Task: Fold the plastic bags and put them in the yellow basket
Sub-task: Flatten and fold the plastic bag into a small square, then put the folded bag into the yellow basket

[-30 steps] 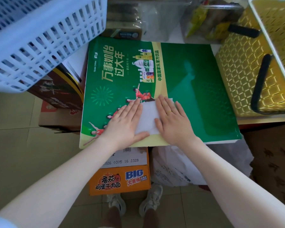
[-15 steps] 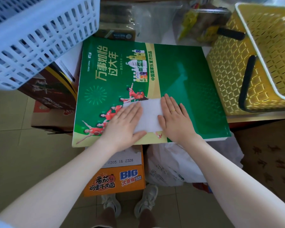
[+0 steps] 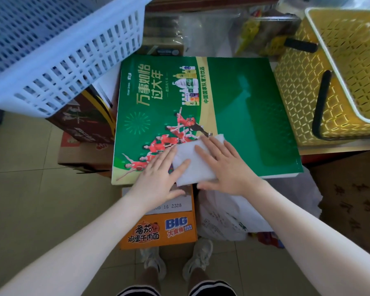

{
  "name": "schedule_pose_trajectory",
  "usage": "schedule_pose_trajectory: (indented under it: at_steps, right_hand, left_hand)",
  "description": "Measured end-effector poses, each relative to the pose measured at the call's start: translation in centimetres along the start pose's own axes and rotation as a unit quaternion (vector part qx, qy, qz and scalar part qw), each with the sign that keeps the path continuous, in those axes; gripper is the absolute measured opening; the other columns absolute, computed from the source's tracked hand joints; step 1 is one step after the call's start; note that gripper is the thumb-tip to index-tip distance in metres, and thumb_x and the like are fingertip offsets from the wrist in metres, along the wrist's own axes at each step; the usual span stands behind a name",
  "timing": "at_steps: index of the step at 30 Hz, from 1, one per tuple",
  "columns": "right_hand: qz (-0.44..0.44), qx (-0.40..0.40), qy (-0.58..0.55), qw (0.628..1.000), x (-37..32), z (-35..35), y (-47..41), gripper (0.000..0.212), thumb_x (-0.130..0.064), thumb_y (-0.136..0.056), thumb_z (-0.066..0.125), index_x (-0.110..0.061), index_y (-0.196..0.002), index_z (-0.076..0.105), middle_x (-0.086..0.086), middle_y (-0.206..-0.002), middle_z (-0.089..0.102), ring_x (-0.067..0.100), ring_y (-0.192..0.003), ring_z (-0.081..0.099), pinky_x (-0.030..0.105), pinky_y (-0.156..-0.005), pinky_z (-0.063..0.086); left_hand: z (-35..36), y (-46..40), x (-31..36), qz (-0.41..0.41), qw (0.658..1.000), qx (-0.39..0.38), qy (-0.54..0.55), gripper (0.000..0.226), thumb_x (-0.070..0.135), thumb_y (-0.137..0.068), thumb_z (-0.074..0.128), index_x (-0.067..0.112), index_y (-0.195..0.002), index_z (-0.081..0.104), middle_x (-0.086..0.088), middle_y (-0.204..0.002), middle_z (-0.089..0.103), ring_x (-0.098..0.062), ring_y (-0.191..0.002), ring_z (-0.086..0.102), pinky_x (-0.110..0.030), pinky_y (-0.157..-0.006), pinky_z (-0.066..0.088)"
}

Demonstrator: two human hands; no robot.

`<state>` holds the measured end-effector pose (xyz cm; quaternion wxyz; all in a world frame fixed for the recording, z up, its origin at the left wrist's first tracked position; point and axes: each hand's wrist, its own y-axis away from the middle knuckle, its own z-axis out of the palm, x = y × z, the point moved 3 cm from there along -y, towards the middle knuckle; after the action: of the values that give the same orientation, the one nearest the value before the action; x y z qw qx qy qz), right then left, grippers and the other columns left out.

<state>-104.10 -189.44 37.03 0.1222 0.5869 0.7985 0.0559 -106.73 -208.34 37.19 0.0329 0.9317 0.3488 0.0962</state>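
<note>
Item: white bag (image 3: 192,165), folded small, on the green box (image 3: 244,116) at its 6 o'clock edge, now skewed and overhanging it. Both hands lie spread flat: left hand (image 3: 158,178) slid partly off, right hand (image 3: 226,167) pressing. Fold judged nearly done; yellow basket (image 3: 308,86) at 2 o'clock awaits.

Folded white plastic bag (image 3: 193,165), flat

The folded bag (image 3: 192,165) lies on the board (image 3: 250,116) at its 6 o'clock edge, the left hand (image 3: 158,174) at the bag's 9 o'clock, the right hand (image 3: 226,167) at 3. The basket (image 3: 308,86) stands at the board's 3 o'clock, the crate (image 3: 58,45) at 10, the carton (image 3: 158,229) at 6, below.
</note>
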Motion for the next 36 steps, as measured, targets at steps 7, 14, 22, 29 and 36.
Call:
schedule_pose_trajectory:
  at_steps: [7,14,22,29,36]
  right_hand:
    - [0.040,0.046,0.053,0.997,-1.7,1.6,4.2,0.071,-0.052,-0.079,0.044,-0.014,-0.139,0.037,0.020,-0.144,0.040,0.039,-0.130,0.042,0.050,-0.109,0.018]
    - [0.022,0.204,-0.059,0.977,-3.3,-3.2,7.8,0.026,-0.015,-0.072,0.040,-0.009,-0.080,0.064,0.004,-0.072,0.067,0.024,-0.061,0.065,0.024,-0.049,0.048]
    - [0.193,0.412,-0.171,0.874,2.9,-13.4,13.5,0.018,-0.028,-0.088,0.056,-0.010,-0.085,0.059,-0.001,-0.062,0.057,0.018,-0.050,0.048,0.029,-0.045,0.038]
    - [0.297,0.501,-0.265,0.768,12.6,-21.7,15.8,0.011,-0.017,-0.094,0.053,-0.009,-0.086,0.052,-0.001,-0.066,0.050,0.018,-0.057,0.043,0.013,-0.048,0.032]
    - [0.442,0.259,-0.356,0.782,24.9,-18.7,12.0,0.016,-0.011,-0.087,0.050,-0.004,-0.095,0.061,0.014,-0.088,0.062,0.028,-0.079,0.057,0.032,-0.065,0.042]
  left_hand:
    - [-0.4,1.1,1.9,0.101,0.981,0.162,0.019,0.015,0.006,-0.073,0.063,0.011,-0.087,0.067,-0.008,-0.104,0.068,-0.031,-0.109,0.059,-0.045,-0.103,0.035]
    - [-7.6,-0.2,4.3,0.192,0.950,0.207,0.137,0.005,0.021,-0.087,0.053,0.016,-0.086,0.054,0.000,-0.073,0.065,-0.016,-0.068,0.063,-0.028,-0.059,0.052]
    - [-18.1,-3.6,7.8,0.111,0.917,0.334,0.190,0.018,0.020,-0.085,0.051,0.010,-0.083,0.066,0.005,-0.067,0.061,-0.006,-0.053,0.051,-0.019,-0.052,0.043]
    - [-21.5,-8.9,11.9,0.154,0.924,0.328,0.122,0.024,0.020,-0.087,0.046,0.013,-0.083,0.069,0.006,-0.068,0.066,-0.010,-0.050,0.057,-0.024,-0.044,0.049]
    - [-19.9,-14.5,13.5,0.087,0.943,0.303,0.107,0.028,0.026,-0.084,0.041,0.016,-0.078,0.067,0.005,-0.065,0.065,-0.016,-0.051,0.060,-0.027,-0.041,0.048]
